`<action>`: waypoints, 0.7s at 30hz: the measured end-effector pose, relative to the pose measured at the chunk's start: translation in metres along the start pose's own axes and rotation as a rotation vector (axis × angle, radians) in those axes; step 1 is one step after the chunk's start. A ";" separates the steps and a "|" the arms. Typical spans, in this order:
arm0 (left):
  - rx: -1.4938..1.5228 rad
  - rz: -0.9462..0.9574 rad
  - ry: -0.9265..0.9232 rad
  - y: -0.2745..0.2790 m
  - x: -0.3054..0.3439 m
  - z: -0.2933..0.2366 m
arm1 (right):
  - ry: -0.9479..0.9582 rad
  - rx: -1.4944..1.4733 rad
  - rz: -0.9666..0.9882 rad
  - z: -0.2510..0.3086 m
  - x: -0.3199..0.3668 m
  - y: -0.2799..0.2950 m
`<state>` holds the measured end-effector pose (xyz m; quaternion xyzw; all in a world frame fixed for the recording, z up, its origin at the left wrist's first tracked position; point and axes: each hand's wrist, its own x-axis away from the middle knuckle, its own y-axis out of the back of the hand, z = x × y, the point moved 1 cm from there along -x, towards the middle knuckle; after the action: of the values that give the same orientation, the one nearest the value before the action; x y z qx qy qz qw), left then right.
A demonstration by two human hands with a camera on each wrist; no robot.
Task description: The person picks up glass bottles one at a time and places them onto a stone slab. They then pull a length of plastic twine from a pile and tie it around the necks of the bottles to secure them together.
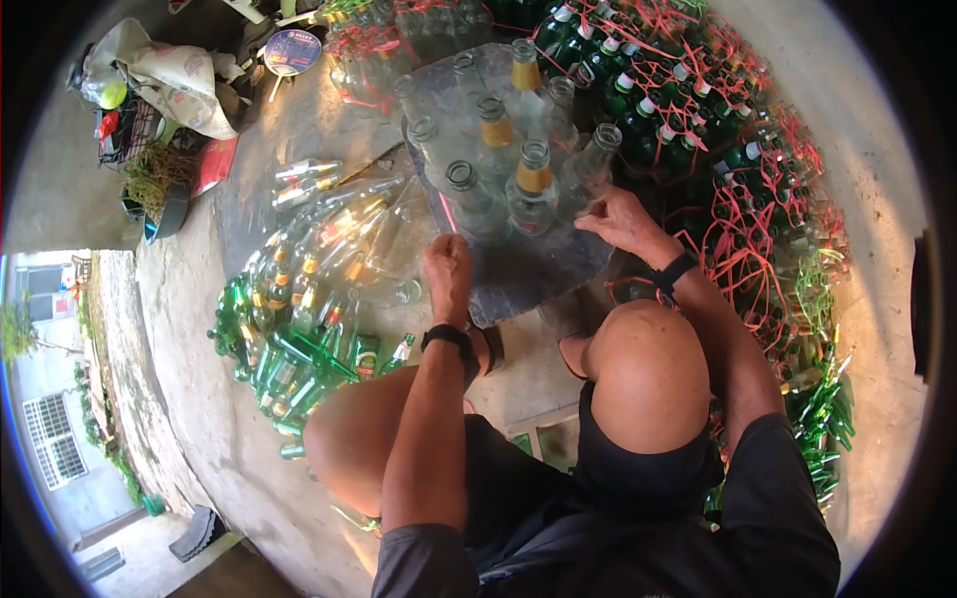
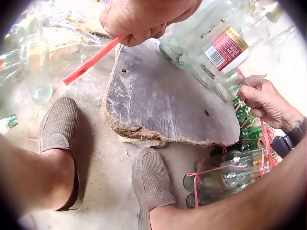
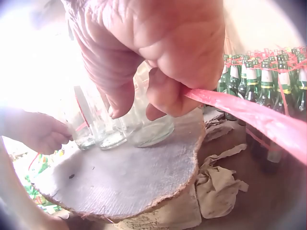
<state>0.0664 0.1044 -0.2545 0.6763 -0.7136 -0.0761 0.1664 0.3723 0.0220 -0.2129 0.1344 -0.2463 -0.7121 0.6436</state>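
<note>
Several clear glass bottles (image 1: 535,207), some with gold neck foil, stand upright in a group on a dark flat board (image 1: 543,274). My left hand (image 1: 448,277) is at the near left of the group, fingers curled round a red plastic string (image 2: 92,62) whose end sticks out below the fist. At the near right of the bottles, my right hand (image 1: 628,225) grips a stretch of red plastic string (image 3: 249,112) that trails out to the right in the right wrist view. Behind the bottles, the string's path is hidden.
Loose clear and green bottles (image 1: 289,289) lie on the floor to the left. Upright green bottles (image 1: 648,110) bound with red string crowd the right and back. Beside the board lies a crumpled cloth (image 3: 218,189). The person's knees (image 1: 653,364) flank the near side.
</note>
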 end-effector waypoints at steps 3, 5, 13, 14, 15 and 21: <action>-0.005 0.003 0.011 0.002 0.002 -0.003 | 0.035 -0.029 0.000 0.002 -0.001 0.000; -0.019 0.012 0.006 0.000 0.004 -0.003 | 0.030 -0.038 -0.013 0.003 -0.003 -0.001; -0.083 0.029 -0.031 0.003 0.011 -0.013 | 0.035 -0.020 -0.004 0.017 -0.015 -0.003; -0.082 0.029 -0.027 0.002 0.012 -0.012 | 0.048 -0.028 -0.010 0.014 -0.015 -0.005; -0.068 0.037 0.006 0.001 0.012 -0.012 | 0.061 -0.035 -0.019 0.010 -0.015 -0.007; 0.026 0.019 0.061 -0.009 0.016 0.003 | 0.066 0.110 -0.099 0.004 -0.014 -0.015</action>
<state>0.0736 0.0879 -0.2578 0.6735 -0.7155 -0.0448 0.1802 0.3590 0.0368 -0.2195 0.2052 -0.2568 -0.7234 0.6071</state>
